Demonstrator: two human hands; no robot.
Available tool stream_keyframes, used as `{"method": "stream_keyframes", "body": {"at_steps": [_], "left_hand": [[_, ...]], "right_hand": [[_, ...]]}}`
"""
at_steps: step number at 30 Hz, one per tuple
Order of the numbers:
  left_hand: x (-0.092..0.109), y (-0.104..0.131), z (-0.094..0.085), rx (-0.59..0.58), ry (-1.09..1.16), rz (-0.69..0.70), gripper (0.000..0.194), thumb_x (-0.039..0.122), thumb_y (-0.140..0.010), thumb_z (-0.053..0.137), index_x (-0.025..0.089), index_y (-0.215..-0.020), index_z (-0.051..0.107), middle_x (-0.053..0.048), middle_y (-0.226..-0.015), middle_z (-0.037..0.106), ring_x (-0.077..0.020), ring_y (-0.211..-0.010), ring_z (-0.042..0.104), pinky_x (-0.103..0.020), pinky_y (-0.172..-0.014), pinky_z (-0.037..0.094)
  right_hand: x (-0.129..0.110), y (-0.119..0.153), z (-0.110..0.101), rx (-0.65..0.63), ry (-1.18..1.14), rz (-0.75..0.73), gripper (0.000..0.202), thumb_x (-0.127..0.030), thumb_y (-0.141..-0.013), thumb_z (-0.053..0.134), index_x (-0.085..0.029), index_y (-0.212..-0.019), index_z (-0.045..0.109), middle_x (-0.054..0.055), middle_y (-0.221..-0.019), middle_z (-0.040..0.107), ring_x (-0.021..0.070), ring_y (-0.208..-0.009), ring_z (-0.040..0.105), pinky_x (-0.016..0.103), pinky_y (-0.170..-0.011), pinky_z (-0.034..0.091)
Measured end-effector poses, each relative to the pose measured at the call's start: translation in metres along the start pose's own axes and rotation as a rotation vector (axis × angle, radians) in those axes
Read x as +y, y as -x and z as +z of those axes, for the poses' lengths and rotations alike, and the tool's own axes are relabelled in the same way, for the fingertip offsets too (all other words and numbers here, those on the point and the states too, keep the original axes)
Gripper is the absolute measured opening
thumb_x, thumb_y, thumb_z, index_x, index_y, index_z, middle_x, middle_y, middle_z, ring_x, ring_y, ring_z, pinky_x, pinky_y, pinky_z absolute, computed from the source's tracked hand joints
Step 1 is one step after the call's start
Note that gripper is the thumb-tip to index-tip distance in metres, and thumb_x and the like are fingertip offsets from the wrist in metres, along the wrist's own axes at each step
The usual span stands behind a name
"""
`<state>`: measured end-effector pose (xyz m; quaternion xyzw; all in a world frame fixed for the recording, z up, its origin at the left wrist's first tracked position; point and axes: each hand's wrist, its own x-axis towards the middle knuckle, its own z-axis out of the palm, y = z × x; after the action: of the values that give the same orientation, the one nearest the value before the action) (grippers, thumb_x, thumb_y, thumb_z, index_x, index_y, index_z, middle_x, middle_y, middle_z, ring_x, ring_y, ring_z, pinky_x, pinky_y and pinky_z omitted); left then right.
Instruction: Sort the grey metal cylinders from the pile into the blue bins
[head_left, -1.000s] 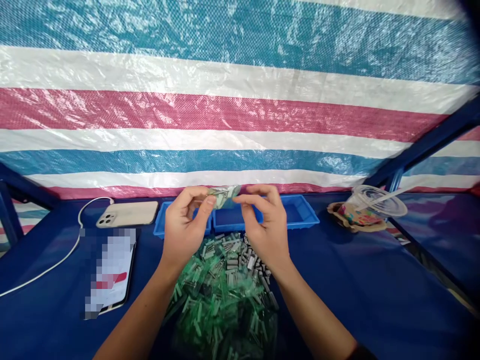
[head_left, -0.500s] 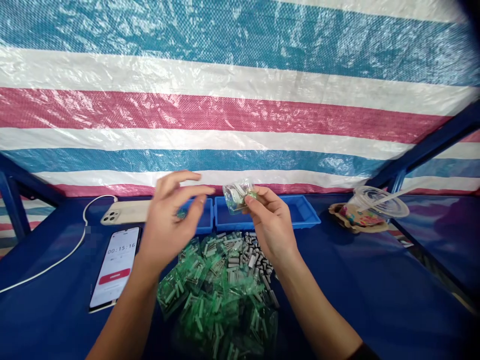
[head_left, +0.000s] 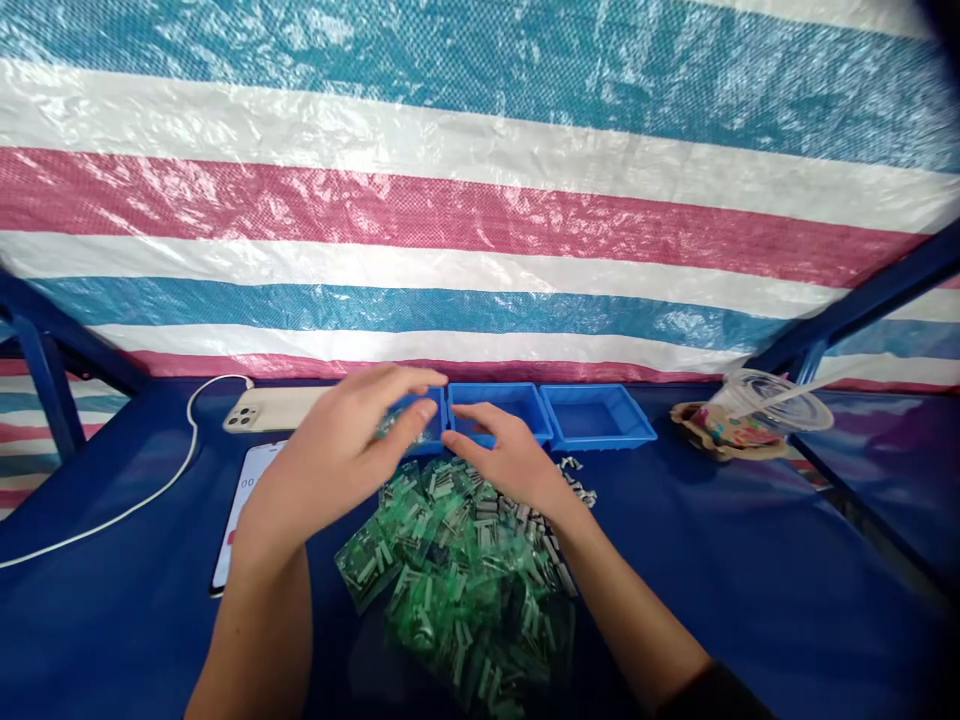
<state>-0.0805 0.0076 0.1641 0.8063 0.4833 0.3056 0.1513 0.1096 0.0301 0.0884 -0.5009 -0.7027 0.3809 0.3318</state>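
So right up front, between the forearms, there's a big heap of green bags [head_left: 450,590] with metal pins inside, plus loose metal bits [head_left: 581,485] along its right side, partly tucked under the right wrist. Just past the heap, the left hand [head_left: 337,460] is up over the left tray, thumb and index finger apart with a medium gap. Right hand [head_left: 517,460] is at the near side of the middle tray [head_left: 502,400], also unclenched, thumb split from the curled fingers. Can't tell if either one brushes a tray.

Tabletop [head_left: 787,560] opens out wide on the right, past the forearm. Left side's tighter: phone [head_left: 244,500] half behind the left hand, cable [head_left: 180,475] curving around it.

Further back, the left tray [head_left: 433,446] is mostly covered by the hand, something clear and shiny inside. Right tray [head_left: 598,415] sits beside the middle one. White phone [head_left: 270,408] to the left, lidded cup [head_left: 739,415] with a straw well off to the right, striped sheet [head_left: 480,200] behind everything.
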Motion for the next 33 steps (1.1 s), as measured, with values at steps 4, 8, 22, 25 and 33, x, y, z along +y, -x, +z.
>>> {"method": "stream_keyframes", "body": {"at_steps": [4, 8, 22, 25, 33], "left_hand": [[-0.005, 0.004, 0.008, -0.404, -0.133, -0.05, 0.046, 0.05, -0.091, 0.038, 0.034, -0.133, 0.046, -0.003, -0.124, 0.061, -0.0264, -0.117, 0.053, -0.041, -0.093, 0.045], [-0.008, 0.002, 0.02, -0.344, -0.144, 0.034, 0.048, 0.049, -0.09, 0.041, 0.03, -0.134, 0.048, -0.006, -0.119, 0.064, -0.0266, -0.113, 0.057, -0.036, -0.088, 0.047], [-0.013, -0.004, 0.014, -0.262, 0.116, -0.049, 0.039, 0.05, -0.089, 0.044, 0.027, -0.114, 0.062, -0.005, -0.107, 0.07, -0.023, -0.096, 0.065, -0.03, -0.078, 0.049], [-0.007, -0.005, 0.011, -0.287, 0.36, -0.041, 0.046, 0.05, -0.094, 0.029, 0.024, -0.093, 0.067, -0.004, -0.09, 0.07, -0.0183, -0.084, 0.066, -0.028, -0.075, 0.051], [0.001, -0.015, 0.025, 0.132, 0.726, -0.037, 0.011, 0.032, -0.086, 0.058, 0.02, -0.088, 0.058, -0.001, -0.079, 0.064, -0.0133, -0.072, 0.061, -0.023, -0.066, 0.048]], "right_hand": [[0.028, 0.031, -0.021, -0.055, 0.502, -0.064, 0.04, -0.034, -0.088, 0.051, -0.017, -0.125, 0.055, 0.013, -0.114, 0.063, 0.0293, -0.108, 0.056, 0.05, -0.094, 0.044], [0.057, 0.055, -0.011, -0.113, 0.678, -0.156, 0.041, -0.023, -0.084, 0.057, -0.014, -0.124, 0.055, 0.016, -0.119, 0.057, 0.0304, -0.112, 0.05, 0.047, -0.094, 0.045], [-0.013, 0.033, -0.044, 0.173, -0.041, -0.172, 0.015, -0.025, -0.086, 0.054, -0.022, -0.098, 0.062, 0.001, -0.083, 0.065, 0.0161, -0.074, 0.06, 0.03, -0.066, 0.046], [-0.044, 0.025, -0.048, 0.153, -0.161, -0.385, 0.015, -0.017, -0.084, 0.055, -0.026, -0.089, 0.066, 0.001, -0.099, 0.065, 0.0188, -0.097, 0.059, 0.036, -0.086, 0.045], [-0.05, 0.008, -0.028, 0.293, -0.213, -0.458, 0.026, -0.015, -0.082, 0.053, -0.033, -0.082, 0.072, -0.001, -0.118, 0.052, 0.0199, -0.115, 0.049, 0.042, -0.097, 0.04]]}}
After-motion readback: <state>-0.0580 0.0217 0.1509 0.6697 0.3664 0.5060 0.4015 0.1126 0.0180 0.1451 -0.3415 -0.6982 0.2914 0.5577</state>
